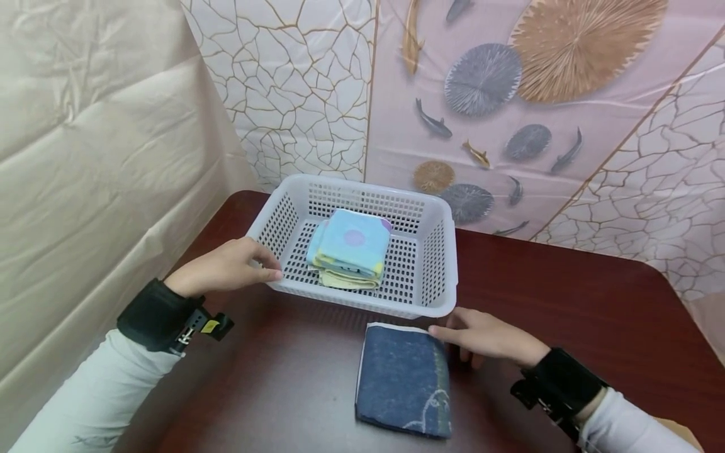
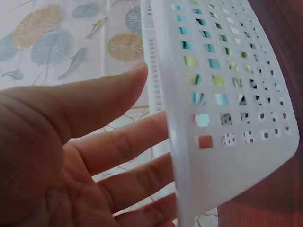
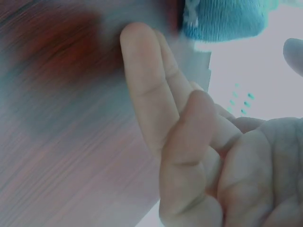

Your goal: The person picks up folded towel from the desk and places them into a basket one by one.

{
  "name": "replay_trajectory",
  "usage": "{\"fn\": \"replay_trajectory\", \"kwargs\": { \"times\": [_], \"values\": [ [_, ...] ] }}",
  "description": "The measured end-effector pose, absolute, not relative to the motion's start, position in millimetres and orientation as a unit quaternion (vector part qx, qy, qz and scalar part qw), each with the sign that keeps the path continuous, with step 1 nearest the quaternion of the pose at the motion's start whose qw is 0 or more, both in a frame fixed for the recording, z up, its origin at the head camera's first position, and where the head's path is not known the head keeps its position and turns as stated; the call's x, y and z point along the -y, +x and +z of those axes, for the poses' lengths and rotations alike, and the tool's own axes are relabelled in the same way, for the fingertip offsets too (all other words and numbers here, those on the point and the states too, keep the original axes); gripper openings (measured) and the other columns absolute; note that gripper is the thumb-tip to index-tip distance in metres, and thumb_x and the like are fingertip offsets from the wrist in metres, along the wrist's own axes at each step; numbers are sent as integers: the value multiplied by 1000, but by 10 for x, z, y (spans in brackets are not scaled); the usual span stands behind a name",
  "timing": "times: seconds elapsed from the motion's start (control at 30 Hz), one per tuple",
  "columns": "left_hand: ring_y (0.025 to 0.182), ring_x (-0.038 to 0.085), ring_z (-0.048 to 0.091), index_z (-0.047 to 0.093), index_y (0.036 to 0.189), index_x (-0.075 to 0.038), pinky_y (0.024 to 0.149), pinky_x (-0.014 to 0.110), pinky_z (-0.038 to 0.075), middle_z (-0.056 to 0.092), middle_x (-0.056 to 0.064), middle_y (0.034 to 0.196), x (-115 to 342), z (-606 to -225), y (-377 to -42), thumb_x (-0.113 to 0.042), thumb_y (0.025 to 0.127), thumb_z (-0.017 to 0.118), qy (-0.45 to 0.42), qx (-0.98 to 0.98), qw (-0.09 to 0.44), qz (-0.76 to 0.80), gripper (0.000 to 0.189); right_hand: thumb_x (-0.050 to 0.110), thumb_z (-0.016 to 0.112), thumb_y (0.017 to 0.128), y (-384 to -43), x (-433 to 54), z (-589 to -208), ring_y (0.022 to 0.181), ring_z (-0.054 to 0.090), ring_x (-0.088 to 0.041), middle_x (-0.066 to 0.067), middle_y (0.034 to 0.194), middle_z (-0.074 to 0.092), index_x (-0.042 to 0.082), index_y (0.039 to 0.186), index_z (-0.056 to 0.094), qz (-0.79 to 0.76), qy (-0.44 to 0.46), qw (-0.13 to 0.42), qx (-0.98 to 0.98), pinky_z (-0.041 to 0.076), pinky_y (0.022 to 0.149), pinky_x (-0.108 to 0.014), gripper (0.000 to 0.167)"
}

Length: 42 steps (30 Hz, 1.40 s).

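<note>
A white plastic basket [image 1: 374,307] with slotted walls stands on the table. Inside it lie folded towels [image 1: 357,236], light blue with yellow and purple patches on top and pale yellow beneath. At the basket's front left corner is my left hand [image 1: 229,267]; its fingers [image 2: 128,146] reach past the rim, thumb apart from them. My right hand [image 1: 487,336] is low by the front right corner, its fingers [image 3: 147,80] fairly straight and holding nothing. One fingertip overlaps the top corner of a folded dark blue towel [image 1: 399,380]; whether it touches cannot be told.
The dark red-brown table [image 1: 544,289] extends to the right of the basket. Cream fabric [image 1: 113,145] hangs along the left side, and a patterned sheet [image 1: 317,82] covers the back. Something tan [image 1: 676,431] shows under the right forearm at the lower right edge.
</note>
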<state>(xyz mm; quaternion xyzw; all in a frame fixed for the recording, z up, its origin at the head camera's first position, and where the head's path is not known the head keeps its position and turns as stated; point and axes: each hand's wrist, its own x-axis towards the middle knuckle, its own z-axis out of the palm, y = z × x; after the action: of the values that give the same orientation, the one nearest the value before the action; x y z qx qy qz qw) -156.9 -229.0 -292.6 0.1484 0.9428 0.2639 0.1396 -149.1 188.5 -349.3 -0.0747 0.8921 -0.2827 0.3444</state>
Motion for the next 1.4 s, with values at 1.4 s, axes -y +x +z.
{"fn": "replay_trajectory", "kwargs": {
  "times": [1.4],
  "values": [
    [77,9,58,75,102,-5,67,25,49,73,2,88,1691,-3452,-937,-21,94,67,165,-894,182,376,20,51,45,102,-1074,-2442,-3720,81,73,-18,-8,93,72,-5,136,44,-523,38,450,-723,57,68,-30,65]
  ]
}}
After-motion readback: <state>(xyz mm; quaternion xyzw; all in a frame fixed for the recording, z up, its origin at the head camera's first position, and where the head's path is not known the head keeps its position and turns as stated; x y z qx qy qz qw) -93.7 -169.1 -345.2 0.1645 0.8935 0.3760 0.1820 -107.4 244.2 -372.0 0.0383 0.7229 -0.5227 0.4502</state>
